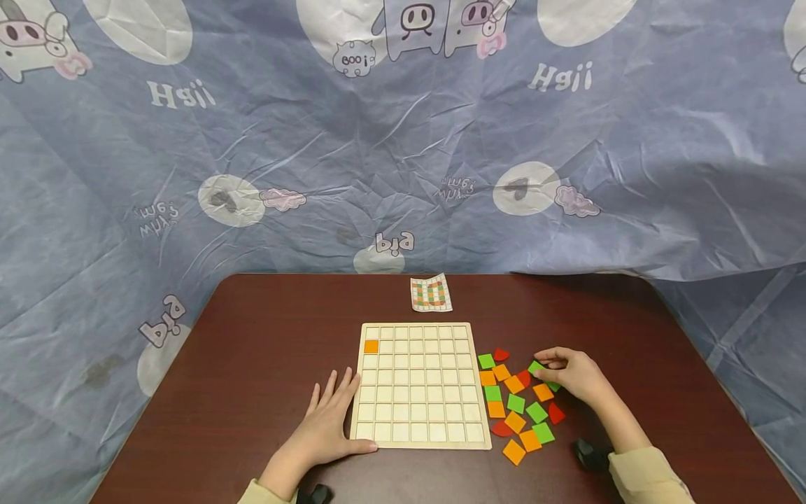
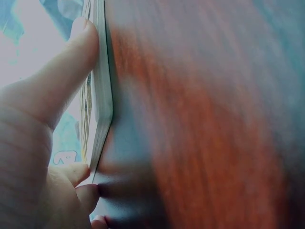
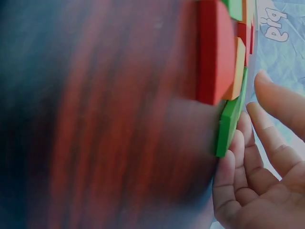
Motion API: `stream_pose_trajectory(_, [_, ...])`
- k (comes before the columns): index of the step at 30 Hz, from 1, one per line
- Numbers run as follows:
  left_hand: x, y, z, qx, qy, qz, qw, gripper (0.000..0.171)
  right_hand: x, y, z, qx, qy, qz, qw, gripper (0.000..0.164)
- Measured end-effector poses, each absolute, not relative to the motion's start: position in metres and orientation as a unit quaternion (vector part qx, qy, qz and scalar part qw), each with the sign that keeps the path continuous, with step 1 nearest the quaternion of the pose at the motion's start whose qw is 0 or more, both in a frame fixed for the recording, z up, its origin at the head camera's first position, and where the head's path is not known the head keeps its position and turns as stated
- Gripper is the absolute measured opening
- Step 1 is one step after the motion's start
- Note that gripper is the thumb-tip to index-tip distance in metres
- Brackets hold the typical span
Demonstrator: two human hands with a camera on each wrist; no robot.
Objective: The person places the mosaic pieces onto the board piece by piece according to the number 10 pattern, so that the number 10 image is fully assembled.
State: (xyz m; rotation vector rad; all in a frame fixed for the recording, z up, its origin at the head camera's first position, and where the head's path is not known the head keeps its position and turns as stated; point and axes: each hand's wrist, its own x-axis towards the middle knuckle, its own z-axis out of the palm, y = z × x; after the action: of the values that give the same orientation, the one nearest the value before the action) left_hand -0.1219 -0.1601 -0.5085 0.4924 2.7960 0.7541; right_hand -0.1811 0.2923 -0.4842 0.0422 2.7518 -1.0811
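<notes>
A pale wooden grid board (image 1: 420, 445) lies flat on the table. One orange square tile (image 1: 371, 346) sits in its leftmost column, second row from the top. My left hand (image 1: 324, 427) is spread at the board's near left corner, thumb on the near edge and fingers along the left side. To the right of the board, my right hand (image 1: 576, 374) pinches a green square tile (image 1: 534, 367) between thumb and fingertips. Another green tile (image 1: 553, 386) lies partly hidden under that hand. The right wrist view shows a red piece (image 3: 214, 52) close to the fingers.
Several loose green, orange and red tiles (image 1: 515, 404) lie scattered between board and right hand. A small paper with a coloured grid pattern (image 1: 431, 294) lies behind the board. The dark red-brown table (image 1: 283, 329) backs onto a printed blue cloth (image 1: 352, 140).
</notes>
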Motion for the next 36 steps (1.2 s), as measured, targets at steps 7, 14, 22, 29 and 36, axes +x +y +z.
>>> stream_pose_trajectory(7, [-0.1220,-0.1601,-0.5085,0.168,0.947,0.255,0.099,0.120,-0.1810,0.2930,-0.4869,0.014,0.931,-0.353,0.090,0.037])
stream_pose_trajectory(14, [-0.1215,-0.1617,-0.5099,0.167,0.946,0.259,0.101,0.120,-0.1832,0.2885,-0.4845,0.023,0.932,-0.349,0.098,0.036])
stream_pose_trajectory(22, [-0.1221,-0.1617,-0.5119,0.169,0.945,0.264,0.098,0.120,-0.1862,0.2860,-0.4798,0.028,0.928,-0.354,0.113,0.035])
stream_pose_trajectory(29, [-0.1221,-0.1610,-0.5119,0.169,0.945,0.263,0.096,0.119,-0.1848,0.2874,-0.4789,0.017,0.926,-0.359,0.115,0.026])
stream_pose_trajectory(36, [-0.1223,-0.1615,-0.5120,0.170,0.945,0.263,0.096,0.120,-0.1881,0.2867,-0.4785,0.009,0.928,-0.360,0.098,0.025])
